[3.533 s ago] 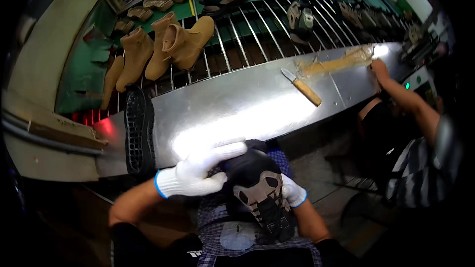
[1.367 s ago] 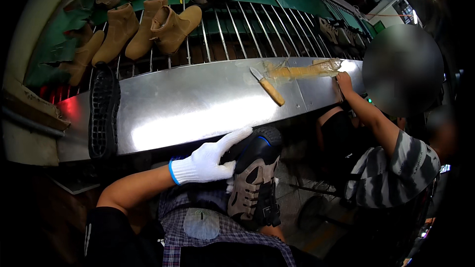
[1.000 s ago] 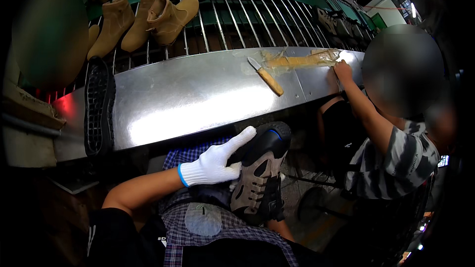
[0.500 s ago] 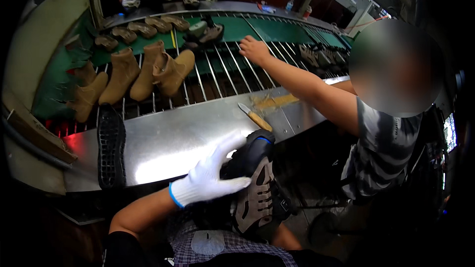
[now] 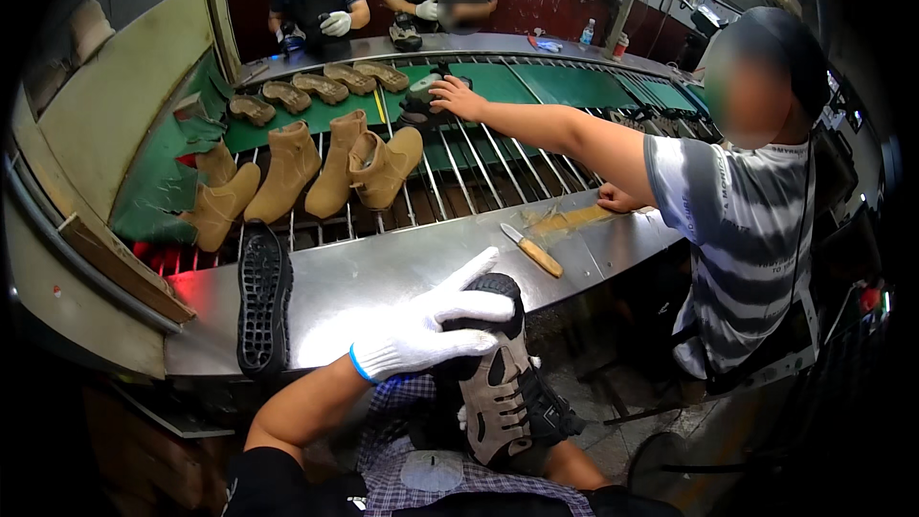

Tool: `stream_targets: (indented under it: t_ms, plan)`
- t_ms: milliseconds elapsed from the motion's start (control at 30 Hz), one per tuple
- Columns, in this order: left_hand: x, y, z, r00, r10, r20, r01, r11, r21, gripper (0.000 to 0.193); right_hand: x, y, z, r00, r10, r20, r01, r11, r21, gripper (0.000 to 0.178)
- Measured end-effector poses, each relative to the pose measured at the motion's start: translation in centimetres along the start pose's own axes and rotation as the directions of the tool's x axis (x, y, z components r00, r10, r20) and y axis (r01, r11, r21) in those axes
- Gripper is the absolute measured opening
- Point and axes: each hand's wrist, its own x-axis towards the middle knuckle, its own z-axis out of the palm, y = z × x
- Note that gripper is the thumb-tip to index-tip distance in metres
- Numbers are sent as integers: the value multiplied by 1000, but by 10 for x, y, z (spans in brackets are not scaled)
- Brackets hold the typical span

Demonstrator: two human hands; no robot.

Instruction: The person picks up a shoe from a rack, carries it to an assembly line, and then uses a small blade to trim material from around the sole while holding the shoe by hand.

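A grey-brown and black shoe (image 5: 498,402) is held upright close to my body, toe up and laces toward the right. My left hand (image 5: 421,330), in a white knit glove with a blue cuff, lies over its toe with fingers stretched out and spread. Most of my right hand (image 5: 463,417) is hidden behind the shoe; bits of white glove show at its sides, apparently gripping it from below. A wooden-handled knife (image 5: 532,250) lies on the metal ledge (image 5: 330,273) beyond the toe. Farther left on that ledge rests a black sole (image 5: 263,299).
Tan boots (image 5: 330,168) stand on the roller rack (image 5: 469,163), with several brown soles (image 5: 321,86) behind. At the right, a person's arm (image 5: 574,134) reaches over the rack to a dark shoe (image 5: 418,101). Two people work across the line, near a bottle (image 5: 587,32).
My left hand's fingers have come over the shoe's toe. The neighbour's hand has reached farther across to the dark shoe on the rack. My view has shifted, showing more of the far side.
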Motion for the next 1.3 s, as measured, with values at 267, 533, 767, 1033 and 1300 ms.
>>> stream_targets:
  t_ms: [267,533,767,1033,1300]
  plan:
    - [-23,-17,-46,941,-262,-213,274,961,29,99,13,-35,123,851,-316,-420,-328,306,-894,88]
    - [-93,-54,-54,860,-505,-73,507,862,12,83,-46,-9,143,986,-165,-17,-87,-426,-900,72]
    - [-87,-66,-61,851,-524,-30,523,844,120,90,35,-13,102,859,-393,329,-98,-756,-647,70]
    - [-66,-66,-68,913,-408,3,403,902,153,89,143,-62,99,938,-291,191,-86,-726,-682,40]
    - [-63,-55,-71,855,-518,23,514,852,96,77,140,-67,107,924,-309,224,-5,-596,-803,48]
